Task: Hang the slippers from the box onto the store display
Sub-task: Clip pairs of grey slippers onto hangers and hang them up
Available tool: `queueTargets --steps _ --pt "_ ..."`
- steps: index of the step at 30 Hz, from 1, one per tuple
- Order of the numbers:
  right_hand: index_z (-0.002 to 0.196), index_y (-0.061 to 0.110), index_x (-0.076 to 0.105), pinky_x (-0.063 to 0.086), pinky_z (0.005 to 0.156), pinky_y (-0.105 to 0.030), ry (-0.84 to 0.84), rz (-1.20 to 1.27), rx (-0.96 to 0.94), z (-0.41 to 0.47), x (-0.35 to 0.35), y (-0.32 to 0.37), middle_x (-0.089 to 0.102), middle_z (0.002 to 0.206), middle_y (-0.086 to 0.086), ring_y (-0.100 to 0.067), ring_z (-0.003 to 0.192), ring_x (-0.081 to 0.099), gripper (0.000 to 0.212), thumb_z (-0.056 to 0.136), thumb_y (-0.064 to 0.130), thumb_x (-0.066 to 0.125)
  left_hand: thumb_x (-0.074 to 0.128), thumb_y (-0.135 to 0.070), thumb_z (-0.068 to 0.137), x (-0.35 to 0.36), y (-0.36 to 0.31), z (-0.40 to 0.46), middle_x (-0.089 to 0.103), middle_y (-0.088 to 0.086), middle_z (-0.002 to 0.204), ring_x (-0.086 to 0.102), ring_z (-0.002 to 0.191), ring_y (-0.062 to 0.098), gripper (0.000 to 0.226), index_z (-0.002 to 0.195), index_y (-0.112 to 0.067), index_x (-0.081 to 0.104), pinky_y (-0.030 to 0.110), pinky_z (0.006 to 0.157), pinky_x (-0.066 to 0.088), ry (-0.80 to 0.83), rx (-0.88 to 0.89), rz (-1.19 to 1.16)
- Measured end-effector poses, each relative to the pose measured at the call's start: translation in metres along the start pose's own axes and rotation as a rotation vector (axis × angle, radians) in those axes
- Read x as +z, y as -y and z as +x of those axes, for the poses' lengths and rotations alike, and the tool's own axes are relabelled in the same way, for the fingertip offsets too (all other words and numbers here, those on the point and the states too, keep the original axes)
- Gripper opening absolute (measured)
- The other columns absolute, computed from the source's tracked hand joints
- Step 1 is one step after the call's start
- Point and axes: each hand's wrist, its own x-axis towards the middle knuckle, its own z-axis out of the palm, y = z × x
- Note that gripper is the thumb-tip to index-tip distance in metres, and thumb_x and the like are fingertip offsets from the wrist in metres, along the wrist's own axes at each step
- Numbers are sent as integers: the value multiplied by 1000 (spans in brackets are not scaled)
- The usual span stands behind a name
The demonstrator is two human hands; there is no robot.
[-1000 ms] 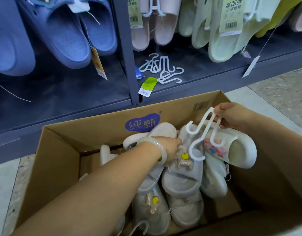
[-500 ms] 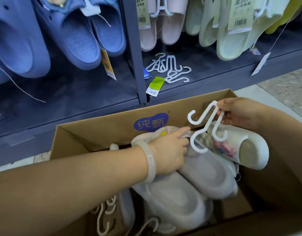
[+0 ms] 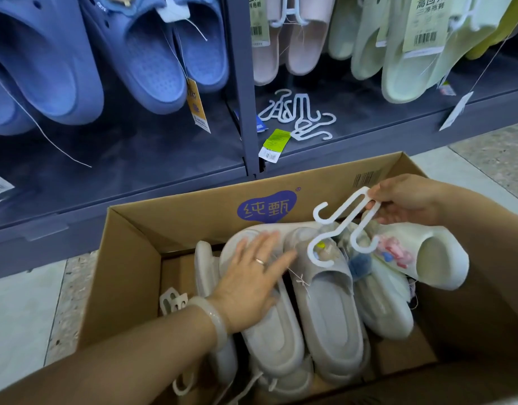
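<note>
Open brown cardboard box (image 3: 129,258) with a blue logo sits on the floor in front of the dark grey store display shelf (image 3: 243,83). Inside lie pale grey-white foam slippers (image 3: 325,302), soles and straps mixed, some with small charms. Left hand (image 3: 252,282), ring on 1 finger and a pale bangle (image 3: 214,320) on the wrist, lies flat on 1 slipper, fingers straight and spread apart. Right hand (image 3: 406,200) pinches the top of a white plastic slipper hanger (image 3: 339,226), fingers clamped on it, held over the box just above the slippers. Blue clogs (image 3: 135,54), pink slides (image 3: 290,33) and pale green slides (image 3: 398,54) hang on the display. Loose white hangers (image 3: 298,115) and a green tag (image 3: 275,144) lie on the bottom shelf.
</note>
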Motion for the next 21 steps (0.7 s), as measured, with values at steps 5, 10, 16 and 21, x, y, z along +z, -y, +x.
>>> queueTargets --steps 5,10,16,21 --pt "94 7 59 58 51 -22 137 80 45 -12 -1 -6 68 90 -14 -19 63 72 15 93 0 46 73 -47 69 -1 11 2 2 12 157 8 146 25 113 148 -35 -7 39 118 16 168 -334 -498" --pt "101 9 57 59 53 -26 285 110 126 -20 13 -19 74 79 -13 -22 65 73 24 92 -6 41 82 -53 51 -13 41 18 27 -3 152 29 138 13 120 148 -27 16 32 114 29 442 -320 -797" --pt "88 12 53 59 57 -26 412 94 127 -18 46 -27 73 76 -13 -24 65 73 25 88 -11 43 56 -52 85 -43 27 33 66 2 105 61 91 17 42 109 -18 63 28 78 49 82 -579 -1309" --pt "82 12 59 59 58 -24 642 -130 93 -23 69 -21 74 76 -9 -21 70 73 13 85 1 53 40 -25 100 -60 20 43 66 6 62 66 51 17 24 95 -8 56 23 46 50 -100 -772 -1717"
